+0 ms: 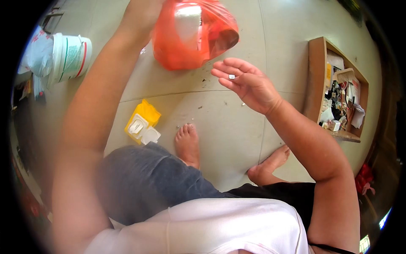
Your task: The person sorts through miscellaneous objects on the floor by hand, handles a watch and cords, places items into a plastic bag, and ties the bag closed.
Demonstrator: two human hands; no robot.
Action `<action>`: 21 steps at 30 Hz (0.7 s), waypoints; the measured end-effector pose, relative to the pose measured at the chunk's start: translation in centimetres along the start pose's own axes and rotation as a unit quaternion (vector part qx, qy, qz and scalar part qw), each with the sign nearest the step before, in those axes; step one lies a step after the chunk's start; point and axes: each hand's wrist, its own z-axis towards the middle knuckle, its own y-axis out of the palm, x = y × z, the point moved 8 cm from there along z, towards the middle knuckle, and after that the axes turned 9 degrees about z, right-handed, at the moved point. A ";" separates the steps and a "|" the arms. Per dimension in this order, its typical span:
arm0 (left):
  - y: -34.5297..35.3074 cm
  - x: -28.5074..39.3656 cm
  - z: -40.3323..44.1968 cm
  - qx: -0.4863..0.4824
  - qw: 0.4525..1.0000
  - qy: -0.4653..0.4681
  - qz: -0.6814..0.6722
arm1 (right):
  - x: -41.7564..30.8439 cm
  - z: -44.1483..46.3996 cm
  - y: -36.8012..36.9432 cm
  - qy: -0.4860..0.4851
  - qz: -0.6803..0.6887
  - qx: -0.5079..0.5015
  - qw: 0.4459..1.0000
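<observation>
A translucent orange-red plastic bag [177, 53] is at the top centre, with a pale, shiny shape showing through it. My left hand [146, 10] grips the bag's upper left part; its fingers are mostly cut off by the frame's edge. To the right and below the bag, my right hand [249, 82] is turned palm up with its fingers extended. A small white square piece [231, 77] rests against those fingers by the thumb tip. The bag's dark opening faces toward the right.
A yellow wipes pack [146, 112] with its white lid raised lies by my foot. On the left stands a white bucket [76, 59]. A wooden drawer [315, 80] full of small items is on the right. Tiny bits dot the tiled floor [211, 110].
</observation>
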 end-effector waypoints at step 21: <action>-0.7 0.2 1.2 -0.054 0.988 -0.010 0.141 | -19.3 -28.4 -21.6 -0.005 -0.438 0.441 0.783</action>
